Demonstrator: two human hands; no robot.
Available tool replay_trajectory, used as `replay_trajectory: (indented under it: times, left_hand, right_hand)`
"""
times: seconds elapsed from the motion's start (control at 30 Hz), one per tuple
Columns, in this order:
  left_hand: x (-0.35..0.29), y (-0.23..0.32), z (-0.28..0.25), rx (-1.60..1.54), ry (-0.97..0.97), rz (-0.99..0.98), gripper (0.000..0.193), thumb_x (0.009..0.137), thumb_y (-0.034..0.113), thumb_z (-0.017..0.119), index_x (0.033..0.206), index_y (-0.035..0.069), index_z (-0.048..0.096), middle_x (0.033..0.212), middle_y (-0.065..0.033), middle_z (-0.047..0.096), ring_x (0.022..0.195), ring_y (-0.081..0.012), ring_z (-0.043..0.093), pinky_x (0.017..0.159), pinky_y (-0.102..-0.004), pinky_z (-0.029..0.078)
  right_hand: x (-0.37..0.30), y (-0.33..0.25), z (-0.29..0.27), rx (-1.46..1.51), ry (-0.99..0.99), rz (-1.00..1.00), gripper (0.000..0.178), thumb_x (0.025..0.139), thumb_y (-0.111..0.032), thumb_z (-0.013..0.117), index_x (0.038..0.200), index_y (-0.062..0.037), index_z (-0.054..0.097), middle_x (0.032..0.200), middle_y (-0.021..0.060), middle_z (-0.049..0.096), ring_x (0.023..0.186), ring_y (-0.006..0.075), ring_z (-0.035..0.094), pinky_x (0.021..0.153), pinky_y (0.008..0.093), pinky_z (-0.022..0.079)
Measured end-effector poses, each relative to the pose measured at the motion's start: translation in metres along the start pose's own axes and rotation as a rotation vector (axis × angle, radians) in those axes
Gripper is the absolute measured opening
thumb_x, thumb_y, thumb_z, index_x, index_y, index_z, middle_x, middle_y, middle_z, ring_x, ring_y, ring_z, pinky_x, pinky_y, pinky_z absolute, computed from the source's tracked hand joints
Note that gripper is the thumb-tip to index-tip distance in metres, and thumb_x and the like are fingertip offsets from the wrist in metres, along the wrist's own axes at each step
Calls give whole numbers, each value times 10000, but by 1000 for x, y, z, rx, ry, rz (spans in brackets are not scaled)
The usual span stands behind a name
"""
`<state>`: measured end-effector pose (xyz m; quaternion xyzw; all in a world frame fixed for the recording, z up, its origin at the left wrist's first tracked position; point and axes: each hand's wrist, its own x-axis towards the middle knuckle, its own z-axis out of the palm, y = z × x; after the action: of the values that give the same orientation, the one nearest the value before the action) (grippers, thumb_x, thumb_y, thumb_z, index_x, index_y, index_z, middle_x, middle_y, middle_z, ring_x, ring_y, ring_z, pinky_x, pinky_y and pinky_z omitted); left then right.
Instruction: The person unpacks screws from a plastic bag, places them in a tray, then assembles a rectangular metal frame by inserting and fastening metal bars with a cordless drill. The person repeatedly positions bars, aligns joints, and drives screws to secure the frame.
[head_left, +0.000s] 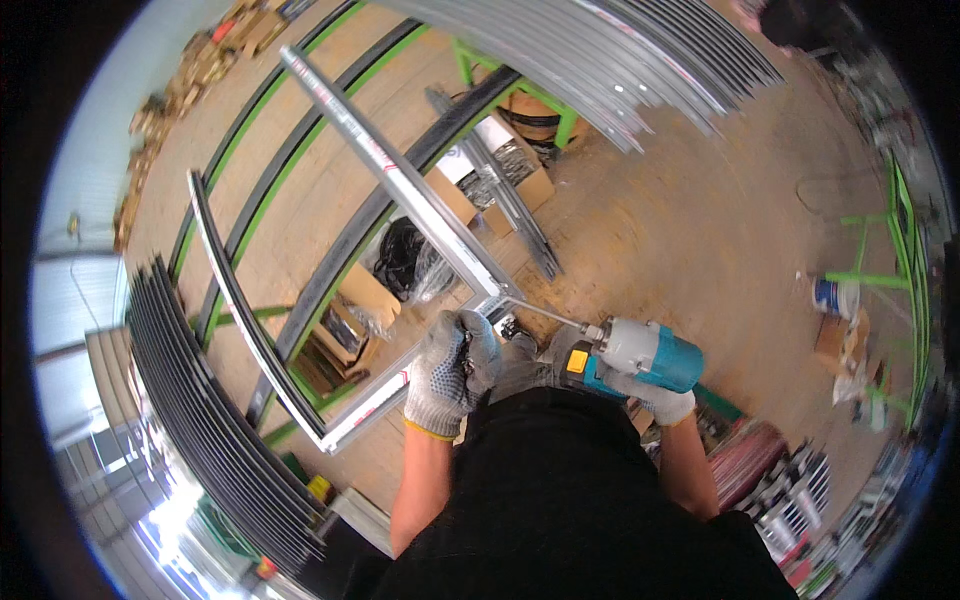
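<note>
One gloved right hand (658, 398) clamps the teal driver (650, 352); the left hand (448, 368) curls, whether around anything I can't tell. Keep that long bit (545, 312) straight at the frame corner (486, 298), the driver's ten o'clock.

Wide passage on the right, tight quarters at the centre

Over the floor (700, 230), a hand could pass between the power driver (645, 352) and the profile bundle (620, 60). At the corner (492, 300) of the silver frame (400, 185), the gloved left hand (452, 368) and long bit (545, 313) crowd the approach. Gaps separate the rack's black bars (345, 241), but frame rails cross them.
</note>
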<state>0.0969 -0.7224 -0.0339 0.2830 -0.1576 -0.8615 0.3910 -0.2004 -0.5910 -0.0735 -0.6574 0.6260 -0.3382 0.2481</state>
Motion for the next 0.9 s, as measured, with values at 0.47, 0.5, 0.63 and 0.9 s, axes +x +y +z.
replay_trajectory:
  times: [0.47, 0.5, 0.63, 0.9]
  left_hand:
    - [-52, -3, 1, 295, 7, -212, 308, 1129, 290, 596, 1278, 31, 669, 807, -47, 585, 558, -148, 448, 475, -294, 353]
    - [-55, -2, 0, 283, -4, -223, 311, 1130, 283, 591, 1272, 19, 671, 818, -56, 600, 559, -156, 462, 477, -298, 359]
    - [-61, 5, -3, 251, 19, -271, 319, 1121, 244, 583, 1293, -14, 662, 907, -99, 675, 602, -185, 517, 493, -309, 397]
    - [-57, 29, -27, 57, -112, -352, 326, 1097, 311, 663, 1298, 56, 678, 944, -56, 692, 708, -148, 564, 523, -259, 426]
  right_hand:
    - [-145, -79, 71, 85, 396, 66, 511, 791, -282, 977, 1223, -100, 774, 1131, 101, 800, 1030, 327, 770, 879, 429, 598]
    - [-152, -83, 75, 70, 379, 110, 494, 793, -278, 975, 1207, -98, 777, 1115, 103, 800, 1018, 332, 769, 873, 431, 598]
    - [-166, -102, 87, 9, 363, 164, 440, 798, -261, 969, 1162, -92, 787, 1075, 117, 800, 988, 356, 765, 858, 442, 598]
    - [-150, -127, 100, -30, 435, 38, 398, 808, -219, 950, 1141, -76, 786, 1082, 149, 795, 983, 388, 760, 859, 451, 600]
